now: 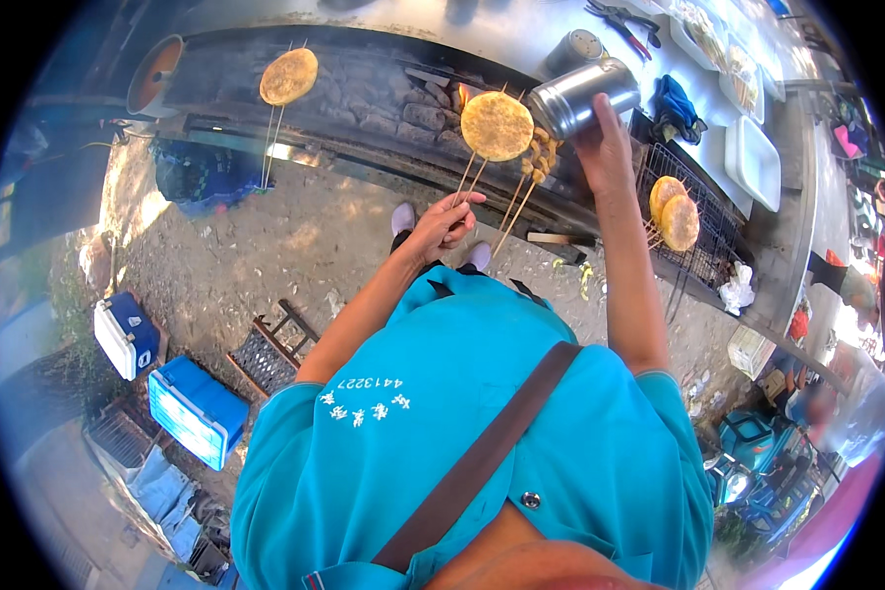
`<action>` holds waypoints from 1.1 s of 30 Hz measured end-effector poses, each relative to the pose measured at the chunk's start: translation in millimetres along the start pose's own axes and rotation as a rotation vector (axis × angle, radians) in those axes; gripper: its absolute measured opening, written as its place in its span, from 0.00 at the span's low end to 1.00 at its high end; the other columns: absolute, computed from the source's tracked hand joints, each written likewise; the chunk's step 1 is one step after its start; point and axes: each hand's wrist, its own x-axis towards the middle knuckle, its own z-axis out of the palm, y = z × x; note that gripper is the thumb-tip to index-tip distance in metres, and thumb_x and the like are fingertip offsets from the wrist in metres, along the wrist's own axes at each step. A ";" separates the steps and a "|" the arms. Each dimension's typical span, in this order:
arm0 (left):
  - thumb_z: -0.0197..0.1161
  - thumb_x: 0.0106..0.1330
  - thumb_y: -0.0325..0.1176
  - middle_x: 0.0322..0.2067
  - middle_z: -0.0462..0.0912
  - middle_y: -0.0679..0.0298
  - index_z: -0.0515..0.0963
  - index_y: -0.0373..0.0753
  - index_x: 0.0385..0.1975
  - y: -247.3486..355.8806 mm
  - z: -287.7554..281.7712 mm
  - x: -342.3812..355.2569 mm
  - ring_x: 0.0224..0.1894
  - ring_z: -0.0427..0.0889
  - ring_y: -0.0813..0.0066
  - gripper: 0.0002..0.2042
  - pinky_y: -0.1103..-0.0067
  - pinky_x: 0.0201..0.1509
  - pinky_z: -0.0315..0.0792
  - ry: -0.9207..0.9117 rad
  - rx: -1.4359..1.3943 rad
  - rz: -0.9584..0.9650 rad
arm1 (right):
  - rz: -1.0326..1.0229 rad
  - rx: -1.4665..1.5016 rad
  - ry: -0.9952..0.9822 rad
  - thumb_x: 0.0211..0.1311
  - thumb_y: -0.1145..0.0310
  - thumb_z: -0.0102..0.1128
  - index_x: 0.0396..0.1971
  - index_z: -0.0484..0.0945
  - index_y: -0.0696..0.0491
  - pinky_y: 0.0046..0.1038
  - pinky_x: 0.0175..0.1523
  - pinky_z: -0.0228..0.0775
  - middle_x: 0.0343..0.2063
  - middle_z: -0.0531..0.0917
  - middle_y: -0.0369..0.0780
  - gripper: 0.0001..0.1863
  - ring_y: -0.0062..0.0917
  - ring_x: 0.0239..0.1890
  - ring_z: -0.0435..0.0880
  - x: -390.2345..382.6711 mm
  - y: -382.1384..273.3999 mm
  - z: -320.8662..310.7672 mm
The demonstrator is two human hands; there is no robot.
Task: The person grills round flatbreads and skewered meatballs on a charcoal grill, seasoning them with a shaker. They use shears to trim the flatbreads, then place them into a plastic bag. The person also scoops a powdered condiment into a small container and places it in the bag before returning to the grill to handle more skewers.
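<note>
My left hand [444,228] is closed around two thin skewers that carry a round, browned flatbread [497,126] above the charcoal grill [359,152]. My right hand [605,155] grips a shiny metal canister [582,98], which is tilted with one end toward the flatbread and beside it. Just right of that bread, skewered chunks of browned food [541,157] lie over the grill, their sticks pointing toward me. Farther left, another flatbread on skewers [288,77] rests across the grill. A small flame [464,95] shows at the edge of the middle bread.
Two flatbreads [675,214] sit on a wire rack [713,211] at the right. Beyond are a second metal canister [575,49], pliers [624,28], a dark blue cloth [677,108] and a white tray [753,162]. Coolers [199,411] and a folding seat [265,354] stand on the ground at left.
</note>
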 end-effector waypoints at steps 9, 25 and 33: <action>0.54 0.64 0.35 0.47 0.75 0.57 0.63 0.35 0.57 28.4 -44.4 -22.8 0.48 0.74 0.66 0.22 0.74 0.52 0.67 0.378 0.948 0.631 | -0.127 -0.032 0.010 0.53 0.56 0.65 0.40 0.69 0.55 0.21 0.32 0.70 0.30 0.75 0.32 0.22 0.15 0.29 0.75 24.8 6.3 12.5; 0.49 0.64 0.34 0.26 0.78 0.59 0.68 0.39 0.50 175.2 -156.7 -86.0 0.27 0.77 0.56 0.16 0.68 0.31 0.70 1.072 1.668 0.561 | 0.010 0.019 -0.002 0.54 0.55 0.63 0.53 0.65 0.52 0.33 0.55 0.66 0.49 0.74 0.37 0.30 0.25 0.51 0.73 -10.4 -39.5 -12.1; 0.46 0.68 0.33 0.20 0.71 0.74 0.69 0.40 0.49 84.5 -61.2 -58.8 0.12 0.55 0.92 0.13 0.91 0.12 0.46 0.315 0.300 0.297 | -0.109 0.187 -0.007 0.56 0.57 0.61 0.47 0.69 0.53 0.31 0.50 0.69 0.41 0.75 0.36 0.22 0.24 0.44 0.74 2.5 -37.2 24.1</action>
